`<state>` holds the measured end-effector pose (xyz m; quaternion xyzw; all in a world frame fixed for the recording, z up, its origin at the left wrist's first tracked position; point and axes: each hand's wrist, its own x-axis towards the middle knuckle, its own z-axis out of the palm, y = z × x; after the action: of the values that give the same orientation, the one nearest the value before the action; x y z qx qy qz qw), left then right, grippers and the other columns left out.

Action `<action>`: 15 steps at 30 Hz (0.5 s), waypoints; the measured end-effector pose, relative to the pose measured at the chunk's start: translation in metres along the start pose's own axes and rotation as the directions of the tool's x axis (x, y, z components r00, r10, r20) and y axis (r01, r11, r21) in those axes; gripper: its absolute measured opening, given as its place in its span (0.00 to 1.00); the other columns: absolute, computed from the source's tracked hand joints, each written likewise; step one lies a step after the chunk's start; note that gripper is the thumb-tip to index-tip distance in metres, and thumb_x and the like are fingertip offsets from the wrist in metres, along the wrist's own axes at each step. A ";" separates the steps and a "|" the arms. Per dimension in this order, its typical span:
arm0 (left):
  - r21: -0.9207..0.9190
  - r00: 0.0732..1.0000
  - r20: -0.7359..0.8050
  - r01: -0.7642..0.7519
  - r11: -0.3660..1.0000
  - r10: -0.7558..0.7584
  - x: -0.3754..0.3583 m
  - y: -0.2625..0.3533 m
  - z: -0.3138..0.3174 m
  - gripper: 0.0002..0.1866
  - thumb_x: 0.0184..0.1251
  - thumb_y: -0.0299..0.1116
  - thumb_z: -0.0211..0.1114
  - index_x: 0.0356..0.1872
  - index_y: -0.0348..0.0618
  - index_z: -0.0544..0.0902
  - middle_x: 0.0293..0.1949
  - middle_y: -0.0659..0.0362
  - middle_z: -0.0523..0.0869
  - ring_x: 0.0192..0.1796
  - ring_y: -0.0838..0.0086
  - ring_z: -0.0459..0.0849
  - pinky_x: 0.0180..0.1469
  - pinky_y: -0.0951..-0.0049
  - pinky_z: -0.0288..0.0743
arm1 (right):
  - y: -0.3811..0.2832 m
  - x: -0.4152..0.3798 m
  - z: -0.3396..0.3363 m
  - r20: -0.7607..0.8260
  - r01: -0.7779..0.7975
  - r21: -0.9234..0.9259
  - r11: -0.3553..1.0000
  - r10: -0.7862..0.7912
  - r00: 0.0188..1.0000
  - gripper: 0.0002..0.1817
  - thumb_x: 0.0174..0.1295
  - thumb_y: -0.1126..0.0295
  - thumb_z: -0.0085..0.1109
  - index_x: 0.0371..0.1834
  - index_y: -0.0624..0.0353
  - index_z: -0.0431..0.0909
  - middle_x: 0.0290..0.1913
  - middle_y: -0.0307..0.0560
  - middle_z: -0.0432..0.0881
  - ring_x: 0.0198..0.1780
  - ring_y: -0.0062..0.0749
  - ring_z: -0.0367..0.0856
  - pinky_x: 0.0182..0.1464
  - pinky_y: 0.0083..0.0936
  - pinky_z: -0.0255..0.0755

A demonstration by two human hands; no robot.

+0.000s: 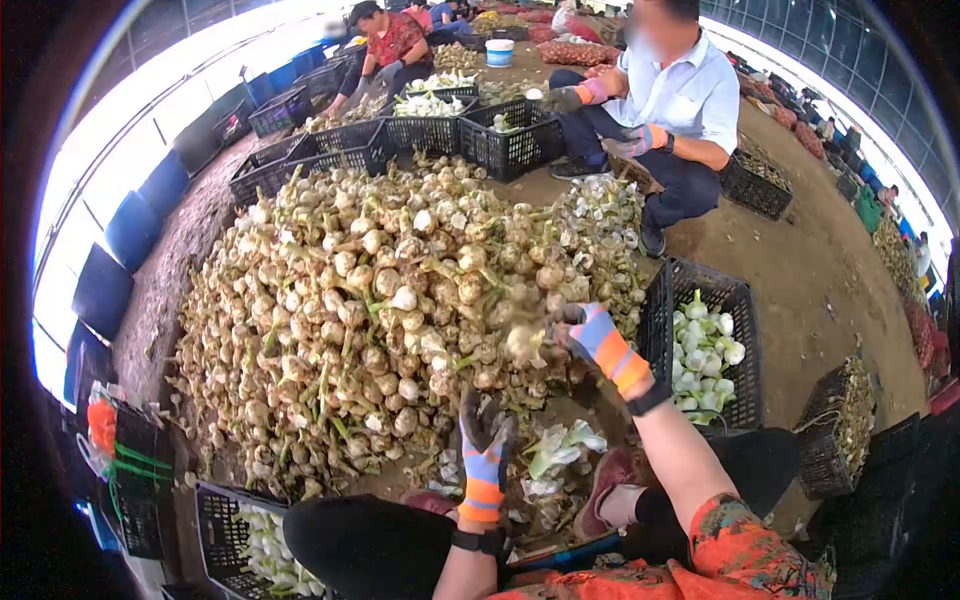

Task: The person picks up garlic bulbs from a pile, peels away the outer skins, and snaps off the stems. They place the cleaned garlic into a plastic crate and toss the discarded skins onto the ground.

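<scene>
A large heap of brownish garlic bulbs (330, 300) with stems fills the ground before me. My right hand (605, 348), in a grey, orange and blue work glove, is at the heap's right side with its fingers closed. A garlic bulb (525, 340), smeared by motion, is at those fingertips; the exact grip is hard to see. My left hand (484, 455), gloved alike, is low at the heap's near edge, fingers apart and nothing visible in it. Peeled skins and green-white scraps (562, 447) lie between my feet, right of that hand.
A black crate (745, 385) of cleaned white bulbs stands at my right, another crate (215, 530) at my lower left. Across the heap, a person in a light shirt (680, 90) crouches beside more crates (510, 150). Another person in red (398, 45) works farther back.
</scene>
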<state>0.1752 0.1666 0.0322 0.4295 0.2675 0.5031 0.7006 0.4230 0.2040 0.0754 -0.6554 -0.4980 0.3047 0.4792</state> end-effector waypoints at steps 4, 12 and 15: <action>-0.031 0.994 0.107 -0.004 1.000 0.007 -0.006 0.003 0.008 0.36 0.59 0.23 0.58 0.67 0.47 0.52 0.62 0.54 0.64 0.59 0.66 0.69 0.55 0.66 0.72 | -0.058 -0.080 0.012 0.382 -0.358 0.647 0.673 0.120 0.916 0.21 0.43 0.85 0.52 0.46 0.72 0.71 0.36 0.53 0.80 0.30 0.32 0.80 0.33 0.27 0.75; 0.066 0.970 0.104 -0.229 0.971 0.221 -0.031 0.024 0.025 0.32 0.50 0.18 0.65 0.58 0.37 0.63 0.55 0.53 0.71 0.56 0.67 0.73 0.56 0.67 0.70 | -0.040 -0.136 0.086 -0.061 0.054 0.772 0.634 -0.011 0.998 0.20 0.50 0.84 0.49 0.49 0.69 0.69 0.36 0.49 0.80 0.33 0.27 0.80 0.33 0.24 0.75; -0.012 0.988 0.060 -0.142 0.990 0.143 -0.039 0.032 0.026 0.31 0.48 0.17 0.66 0.56 0.38 0.64 0.54 0.52 0.72 0.55 0.67 0.73 0.56 0.68 0.69 | -0.055 -0.145 0.076 0.088 -0.020 0.562 0.827 -0.036 0.995 0.13 0.58 0.66 0.57 0.41 0.64 0.77 0.42 0.45 0.81 0.42 0.25 0.78 0.43 0.21 0.71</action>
<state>0.1674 0.1258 0.0707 0.4600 0.2128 0.5396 0.6722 0.2898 0.0938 0.0886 -0.4683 -0.4112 0.4664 0.6278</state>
